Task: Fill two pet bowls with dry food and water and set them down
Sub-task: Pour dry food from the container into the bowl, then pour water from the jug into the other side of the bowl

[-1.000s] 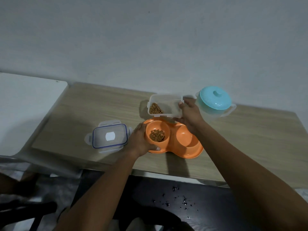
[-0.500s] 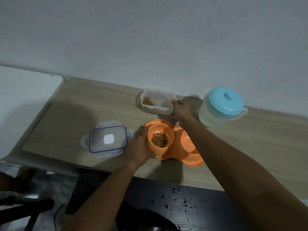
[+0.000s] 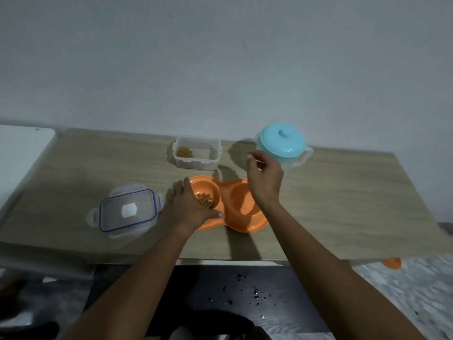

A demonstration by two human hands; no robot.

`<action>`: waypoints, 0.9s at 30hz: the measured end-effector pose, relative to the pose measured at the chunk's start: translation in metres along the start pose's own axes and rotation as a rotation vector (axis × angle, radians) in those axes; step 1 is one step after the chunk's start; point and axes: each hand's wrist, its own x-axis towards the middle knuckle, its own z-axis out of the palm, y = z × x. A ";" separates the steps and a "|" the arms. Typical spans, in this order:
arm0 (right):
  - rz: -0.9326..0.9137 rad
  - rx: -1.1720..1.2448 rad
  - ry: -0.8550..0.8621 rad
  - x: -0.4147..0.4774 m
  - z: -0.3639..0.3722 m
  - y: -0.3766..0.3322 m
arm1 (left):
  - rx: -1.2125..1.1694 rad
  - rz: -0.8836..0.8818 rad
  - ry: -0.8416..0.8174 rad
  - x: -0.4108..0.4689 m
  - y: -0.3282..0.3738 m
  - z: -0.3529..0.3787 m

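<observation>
Wooden table, grey wall. Orange twin bowl holds kibble beside the gripping fingers of the left hand; right hand relaxed, empty.

A wooden table stands against a grey wall (dark speckled surface below).

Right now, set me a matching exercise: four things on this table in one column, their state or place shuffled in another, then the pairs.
1 food container
2 blue-rimmed lid
3 jug
4 orange bowl's right well

A empty
B lying flat, farthest left
C capped in light blue
D open, some kibble inside

Pairs: 1-D, 2-B, 3-C, 4-A
</observation>
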 end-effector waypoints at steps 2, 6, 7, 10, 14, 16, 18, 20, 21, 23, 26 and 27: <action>-0.015 0.042 0.167 0.009 -0.022 0.000 | 0.122 0.040 0.006 -0.002 0.018 0.001; 0.041 -0.033 0.345 0.047 -0.064 0.008 | 0.202 0.068 -0.065 0.003 0.043 0.010; 0.071 -0.071 0.337 0.058 -0.074 0.013 | 0.217 0.055 -0.056 0.005 0.046 0.013; 0.190 -0.124 0.169 0.085 -0.088 0.033 | 0.202 0.024 -0.029 0.009 0.049 0.015; 0.260 -0.081 0.062 0.098 -0.090 0.048 | 0.197 0.005 -0.027 0.012 0.052 0.015; 0.311 0.023 0.049 0.098 -0.091 0.052 | 0.187 -0.008 -0.017 0.013 0.053 0.016; 0.349 0.128 0.009 0.097 -0.091 0.056 | 0.183 -0.013 -0.012 0.013 0.054 0.018; 0.378 0.215 -0.013 0.094 -0.091 0.057 | 0.187 -0.021 -0.021 0.014 0.054 0.018; 0.392 0.251 -0.020 0.092 -0.091 0.055 | 0.188 -0.029 -0.024 0.014 0.055 0.018; 0.415 0.312 -0.022 0.088 -0.089 0.052 | 0.172 -0.049 -0.026 0.015 0.055 0.019; 0.457 0.375 0.010 0.084 -0.089 0.051 | 0.166 -0.056 -0.025 0.015 0.054 0.020; 0.479 0.394 0.027 0.083 -0.092 0.051 | 0.161 -0.057 -0.027 0.014 0.055 0.021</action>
